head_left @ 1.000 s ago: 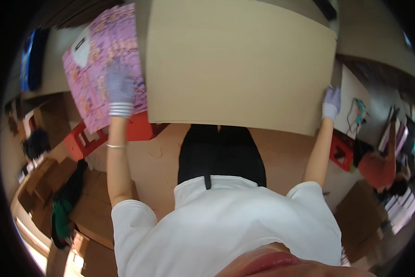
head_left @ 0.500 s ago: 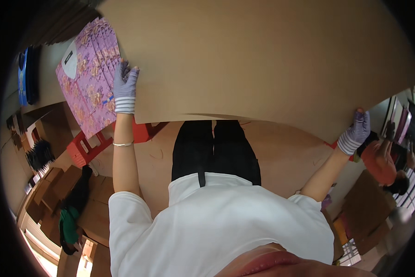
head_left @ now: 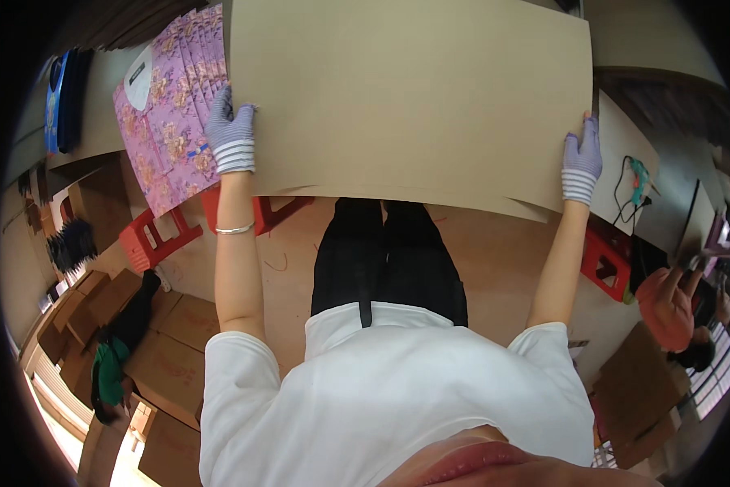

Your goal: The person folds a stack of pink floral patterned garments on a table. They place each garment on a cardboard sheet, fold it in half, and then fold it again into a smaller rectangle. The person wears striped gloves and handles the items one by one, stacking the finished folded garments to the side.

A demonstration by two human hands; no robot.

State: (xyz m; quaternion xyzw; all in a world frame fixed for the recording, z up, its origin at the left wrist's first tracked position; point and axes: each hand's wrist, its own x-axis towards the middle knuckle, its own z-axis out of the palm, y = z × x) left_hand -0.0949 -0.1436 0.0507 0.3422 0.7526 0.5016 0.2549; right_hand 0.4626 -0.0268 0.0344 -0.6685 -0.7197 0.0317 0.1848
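Note:
A large, plain tan stack of cardboard sheets [head_left: 414,105] lies flat in front of me; a few near edges show slightly apart. My left hand [head_left: 232,134], in a purple striped glove with bare fingertips, grips the left edge, thumb on top. At the right edge my right hand [head_left: 583,156], gloved the same way, holds on with its thumb over the board. The undersides of the sheets and the fingers beneath are hidden. Just left of my left hand lies a fanned pile of pink-purple floral printed sheets [head_left: 166,122] with a white label patch.
To the right, a teal corded hand tool [head_left: 638,180] lies on the table [head_left: 625,146]. Red plastic stools [head_left: 158,239] stand below. Cardboard boxes [head_left: 170,357] are stacked at lower left near a person in green [head_left: 109,369]. Another person in orange [head_left: 665,308] is at right.
The cardboard has shifted left and flattened, its right edge now in view. My right hand moved left with it, uncovering the corded tool. My left hand moved slightly right and away from me.

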